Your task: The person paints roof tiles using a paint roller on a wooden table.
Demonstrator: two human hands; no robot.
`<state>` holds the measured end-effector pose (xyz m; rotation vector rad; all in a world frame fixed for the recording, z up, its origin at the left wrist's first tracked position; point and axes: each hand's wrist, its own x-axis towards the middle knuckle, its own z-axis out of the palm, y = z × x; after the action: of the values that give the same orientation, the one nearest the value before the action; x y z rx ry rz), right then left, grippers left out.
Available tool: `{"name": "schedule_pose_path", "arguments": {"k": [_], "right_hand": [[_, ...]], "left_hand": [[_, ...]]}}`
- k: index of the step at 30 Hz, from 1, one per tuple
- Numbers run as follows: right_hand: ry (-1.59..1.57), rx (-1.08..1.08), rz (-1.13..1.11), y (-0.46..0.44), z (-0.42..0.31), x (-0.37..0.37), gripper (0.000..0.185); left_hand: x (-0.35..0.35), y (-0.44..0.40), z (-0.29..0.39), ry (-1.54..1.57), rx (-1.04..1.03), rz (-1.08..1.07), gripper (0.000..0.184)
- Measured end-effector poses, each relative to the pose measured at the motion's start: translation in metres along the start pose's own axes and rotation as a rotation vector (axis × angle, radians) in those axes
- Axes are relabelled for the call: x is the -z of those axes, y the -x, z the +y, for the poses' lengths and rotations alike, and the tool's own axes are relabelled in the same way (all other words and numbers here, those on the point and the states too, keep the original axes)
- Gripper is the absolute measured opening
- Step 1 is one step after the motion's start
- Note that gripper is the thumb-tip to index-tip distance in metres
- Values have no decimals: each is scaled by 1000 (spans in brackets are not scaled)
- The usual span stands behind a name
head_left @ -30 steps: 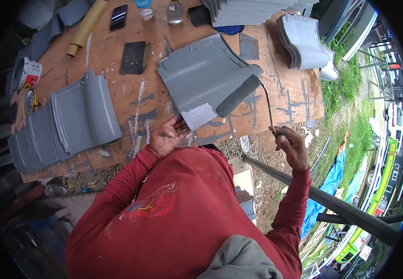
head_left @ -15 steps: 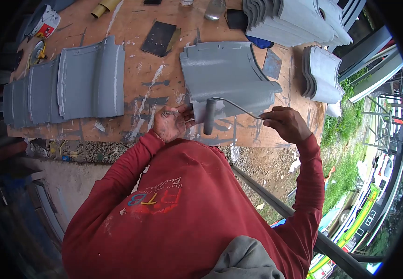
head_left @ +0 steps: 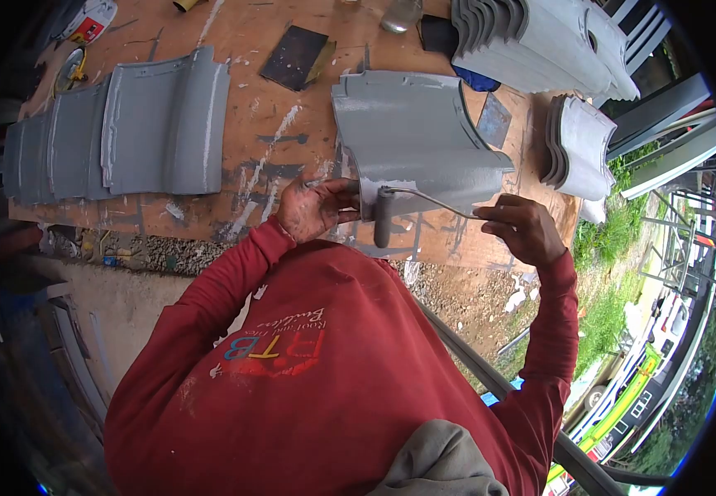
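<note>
A grey-painted roof tile (head_left: pixel 416 124) lies on the wooden table in front of me, with a pale streak along its near part. My left hand (head_left: pixel 317 208) holds the tile's near left corner, thumb and fingers at its edge. In my right hand (head_left: pixel 525 230) is a paint roller, gripped between thumb and fingers on its thin metal arm. The grey roller sleeve (head_left: pixel 383 219) is against the tile's near left corner and reaches past its near edge. The roller's handle end is hidden by my right hand.
Several grey-painted tiles (head_left: pixel 164 124) overlap in a row on the left of the paint-marked table (head_left: pixel 246 107). Unpainted tiles stand in a large stack (head_left: pixel 540 50) and a small stack (head_left: pixel 585 149) at the right. A dark sheet (head_left: pixel 293 56) and a glass jar (head_left: pixel 399 15) lie farther back.
The roller has moved slightly toward me, over the tile's near edge. My left hand stays at the tile's corner. The whole view has shifted a little.
</note>
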<state>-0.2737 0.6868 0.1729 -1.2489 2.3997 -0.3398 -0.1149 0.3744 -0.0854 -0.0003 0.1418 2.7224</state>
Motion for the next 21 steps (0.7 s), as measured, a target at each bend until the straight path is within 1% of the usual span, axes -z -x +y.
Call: {"name": "schedule_pose_path", "arguments": {"k": [1, 2, 4, 5, 8, 9, 12, 14, 15, 17, 19, 21], "right_hand": [[-10, 52, 26, -6, -7, -7, 22], [-13, 45, 34, -8, -8, -8, 22], [14, 58, 23, -11, -12, -10, 21], [11, 61, 26, -8, -9, -8, 21], [-4, -65, -15, 19, 16, 14, 23], [37, -128, -43, 29, 28, 19, 25], [3, -181, -19, 41, 38, 21, 25], [-28, -134, -11, 29, 22, 9, 23], [-37, -59, 12, 21, 14, -2, 23], [-93, 19, 36, 9, 7, -19, 23], [-97, 3, 9, 10, 11, -16, 23], [-98, -124, -15, 25, 39, -6, 24]], "left_hand": [[-3, -1, 1, 12, -7, -26, 75], [-6, -2, 2, 8, 2, -27, 75], [-14, 1, 5, -86, 31, 54, 75], [-17, 0, 5, -90, 30, 57, 75], [-15, -4, 3, -91, 46, -40, 78], [-12, -4, 2, -91, 42, -44, 78], [-7, -2, 2, -82, 38, -7, 78], [-5, -3, 1, -40, 29, -2, 78], [-9, -3, 0, -40, 42, -3, 78], [-19, -3, 3, -84, 29, 3, 78], [-22, -1, 3, -139, 29, 33, 77], [-22, 6, 4, -193, 18, 63, 76]]}}
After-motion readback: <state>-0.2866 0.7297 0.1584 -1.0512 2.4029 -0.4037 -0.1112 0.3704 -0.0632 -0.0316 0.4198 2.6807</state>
